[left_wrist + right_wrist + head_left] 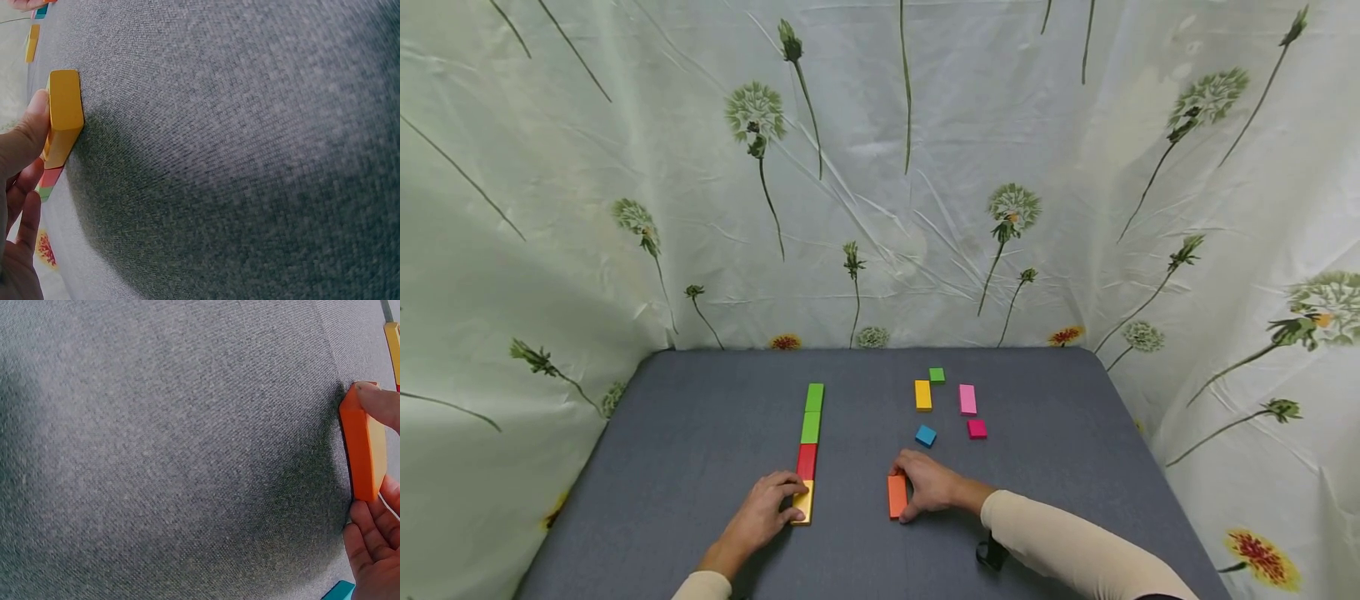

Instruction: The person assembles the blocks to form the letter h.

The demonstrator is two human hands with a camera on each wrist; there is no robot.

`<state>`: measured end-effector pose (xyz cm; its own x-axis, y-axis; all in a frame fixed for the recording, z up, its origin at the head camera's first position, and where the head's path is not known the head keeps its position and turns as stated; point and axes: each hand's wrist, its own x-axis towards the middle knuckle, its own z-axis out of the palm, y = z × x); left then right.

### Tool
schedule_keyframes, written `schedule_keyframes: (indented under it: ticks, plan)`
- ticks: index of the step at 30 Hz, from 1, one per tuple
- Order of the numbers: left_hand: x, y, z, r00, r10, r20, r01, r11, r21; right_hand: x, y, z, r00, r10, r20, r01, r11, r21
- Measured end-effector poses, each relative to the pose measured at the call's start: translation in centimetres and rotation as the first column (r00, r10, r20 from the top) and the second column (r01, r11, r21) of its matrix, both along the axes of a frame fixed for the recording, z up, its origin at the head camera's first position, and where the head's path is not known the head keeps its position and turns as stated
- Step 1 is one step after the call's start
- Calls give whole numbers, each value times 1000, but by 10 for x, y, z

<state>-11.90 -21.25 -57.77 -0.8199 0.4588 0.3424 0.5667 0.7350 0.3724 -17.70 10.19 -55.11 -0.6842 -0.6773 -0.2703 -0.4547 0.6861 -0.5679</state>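
Between right fingers [907, 458], orange block [897, 497], under left fingers [785, 478], yellow block [803, 505]

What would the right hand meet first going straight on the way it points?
Past the orange block the right hand holds, probably the row of blocks, near its red block; exact spot unclear.

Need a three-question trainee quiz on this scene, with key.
1. Multiple choice: which block does the right hand hold? a) pink b) orange c) blue
2. True or false: in the row by the left hand, the red block sits between a green block and the yellow block.
3. Count: how many blocks form that row?
Key: 1. b, the orange block; 2. true; 3. four.
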Motion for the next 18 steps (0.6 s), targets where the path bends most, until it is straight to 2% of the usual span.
schedule_keyframes:
  ticks: [5, 10, 15, 18]
  plan:
    - [1, 0, -1, 1000, -13, -15, 13, 1000, 4, 0, 1, 1, 999, -3, 34, 3, 1000, -8]
    - [2, 0, -1, 998, -26, -49, 26, 1000, 4, -6, 6, 7, 996, -43, 78, 49, 995, -82]
    - [1, -1, -1, 995, -30, -94, 32, 999, 22, -29, 14, 13, 994, -107, 2, 106, 980, -170]
    - [0, 0, -2, 994, -33, -100, 35, 999, 25, -46, 22, 16, 983, -178, -43, 167, 967, -194]
